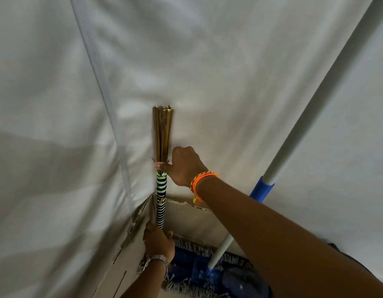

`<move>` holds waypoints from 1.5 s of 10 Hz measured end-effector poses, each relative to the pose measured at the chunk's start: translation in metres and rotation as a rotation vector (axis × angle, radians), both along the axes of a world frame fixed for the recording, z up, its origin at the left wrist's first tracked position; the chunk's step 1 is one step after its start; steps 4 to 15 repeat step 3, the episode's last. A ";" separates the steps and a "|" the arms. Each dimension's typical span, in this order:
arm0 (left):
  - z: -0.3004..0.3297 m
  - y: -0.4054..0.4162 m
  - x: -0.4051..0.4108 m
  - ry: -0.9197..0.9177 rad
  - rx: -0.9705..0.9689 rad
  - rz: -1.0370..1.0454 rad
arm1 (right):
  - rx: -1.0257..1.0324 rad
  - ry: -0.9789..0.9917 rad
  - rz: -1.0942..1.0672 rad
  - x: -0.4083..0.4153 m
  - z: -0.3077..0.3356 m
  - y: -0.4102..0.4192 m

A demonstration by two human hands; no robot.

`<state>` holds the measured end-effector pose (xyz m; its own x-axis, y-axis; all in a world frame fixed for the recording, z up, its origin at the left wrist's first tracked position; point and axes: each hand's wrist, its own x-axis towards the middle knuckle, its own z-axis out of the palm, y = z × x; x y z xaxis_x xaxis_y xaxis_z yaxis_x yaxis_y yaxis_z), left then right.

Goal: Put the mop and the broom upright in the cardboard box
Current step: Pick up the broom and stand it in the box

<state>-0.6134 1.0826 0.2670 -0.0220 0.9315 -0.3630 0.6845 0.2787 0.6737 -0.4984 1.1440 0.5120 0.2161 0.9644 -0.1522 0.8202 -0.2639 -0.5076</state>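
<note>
Standing upright in the cardboard box [186, 216] corner: broom [162, 160], right hand [184, 166] pinching its stalks, left hand [158, 241] clasping its striped handle. Leaning inside too: mop [293, 134]. Hanging behind: white sheeting [57, 104].

Mop [218, 250] across box [130, 250] floor; broom [162, 147] against corner

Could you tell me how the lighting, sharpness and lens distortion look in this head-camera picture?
Head view: dim, soft light, with broad shadow bands across the white sheet; no glare; wide-angle bowing curves the mop handle and the sheet's seam; the right hand and the broom are fairly sharp, the left hand and the cardboard box softer, the near forearm blurred.
</note>
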 end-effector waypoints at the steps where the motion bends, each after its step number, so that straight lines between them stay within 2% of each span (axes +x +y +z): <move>1: 0.018 -0.006 -0.006 0.011 0.013 -0.004 | -0.038 -0.010 -0.044 0.004 0.015 0.000; 2: 0.057 -0.017 -0.008 0.052 0.091 -0.050 | -0.043 -0.024 -0.068 0.007 0.050 -0.009; 3: 0.066 -0.039 -0.020 0.057 0.360 -0.107 | -0.057 -0.062 0.018 -0.003 0.050 -0.032; 15: 0.066 -0.039 -0.020 0.057 0.360 -0.107 | -0.057 -0.062 0.018 -0.003 0.050 -0.032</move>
